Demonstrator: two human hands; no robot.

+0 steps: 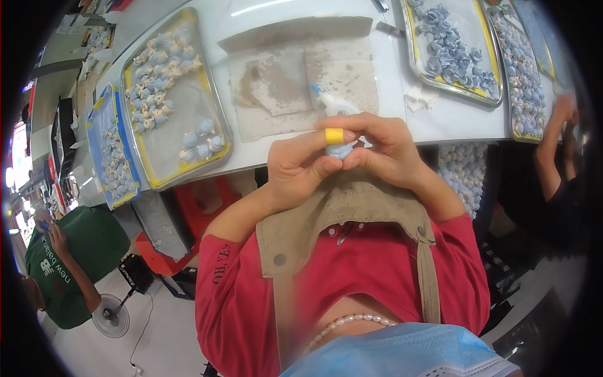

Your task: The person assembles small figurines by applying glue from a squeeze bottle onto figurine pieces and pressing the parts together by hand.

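Observation:
In front of my chest, my left hand (294,162) and my right hand (391,154) meet with their fingertips closed around a small pale-blue piece (339,151). Thumbs press on it from below and the fingers curl over its top, so most of its shape is hidden. A band of yellow tape (335,136) wraps my left index finger. Just beyond the fingers is a white squeeze bottle (337,105) with a blue nozzle, partly covered by my hands. It lies over a stained cardboard sheet (270,125) on the white table (392,107).
At left, a metal tray (195,113) carries several blue-and-cream figurines, beside a blue-edged tray (129,151). At right, another tray (433,80) has loose blue curved pieces, near crumpled tissue (419,98). One person (78,251) sits left; another person's arm (549,157) shows right.

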